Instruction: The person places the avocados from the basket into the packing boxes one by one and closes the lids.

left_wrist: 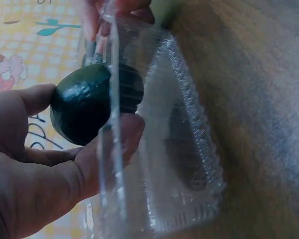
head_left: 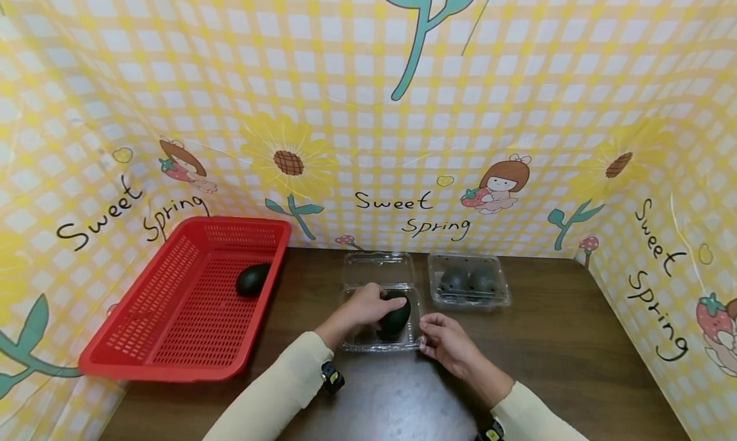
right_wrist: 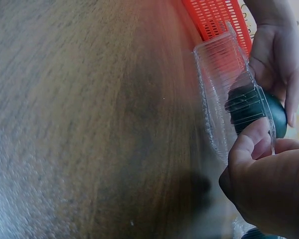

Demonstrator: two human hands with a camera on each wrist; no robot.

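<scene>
A dark green avocado [head_left: 395, 317] is in my left hand [head_left: 367, 304], partly inside the tray of a lidded clear plastic container [head_left: 380, 347]. Seen from the left wrist, thumb and fingers curl round the avocado [left_wrist: 79, 105], and some fingers reach behind the clear wall [left_wrist: 117, 174]. My right hand [head_left: 449, 345] pinches the container's right rim near its front corner. In the right wrist view, the thumb and fingers of that hand [right_wrist: 269, 174] grip the edge. The container's lid [head_left: 377, 269] is folded back toward the wall.
A red perforated basket [head_left: 190, 313] stands at the left with one avocado [head_left: 251, 280] against its right side. At the back right sits a closed clear container [head_left: 469, 300] with two avocados inside. A checked yellow cloth [head_left: 374, 140] hangs behind the brown wooden table [head_left: 553, 351].
</scene>
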